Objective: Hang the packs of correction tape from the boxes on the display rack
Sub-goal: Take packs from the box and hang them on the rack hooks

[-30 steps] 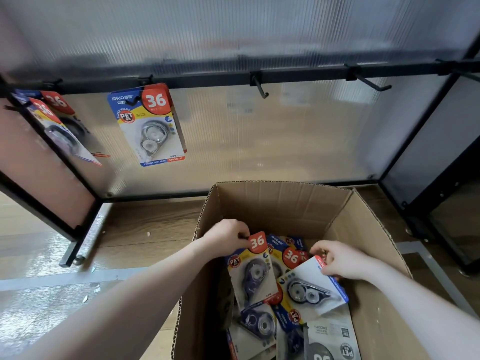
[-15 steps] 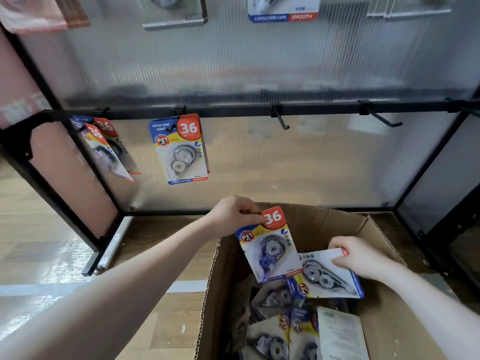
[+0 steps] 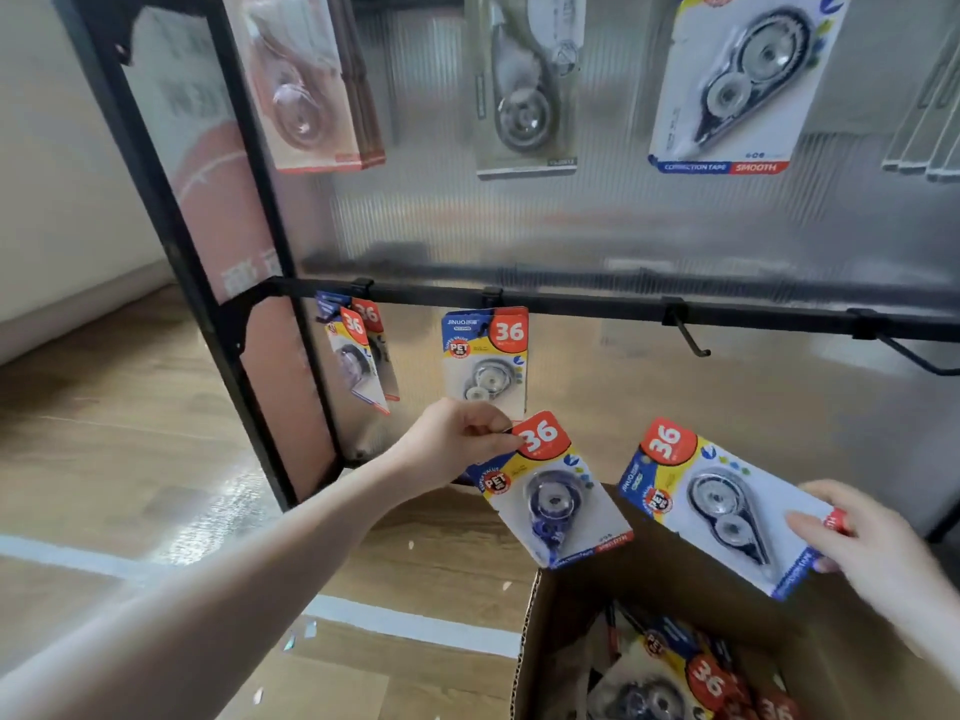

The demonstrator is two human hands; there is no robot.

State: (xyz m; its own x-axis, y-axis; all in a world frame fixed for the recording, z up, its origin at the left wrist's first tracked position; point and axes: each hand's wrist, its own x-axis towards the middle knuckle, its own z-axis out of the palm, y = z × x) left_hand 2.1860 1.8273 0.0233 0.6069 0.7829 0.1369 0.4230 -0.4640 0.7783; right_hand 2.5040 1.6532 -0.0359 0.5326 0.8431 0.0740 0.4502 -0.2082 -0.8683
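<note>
Both packs (left hand, right hand) have risen above the box rim.

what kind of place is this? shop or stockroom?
Probably a stationery shop floor, or a mock-up of one. A black display rack with peg hooks carries hanging correction tape packs, a cardboard box of more packs stands on wood flooring, and both hands hold packs.
</note>
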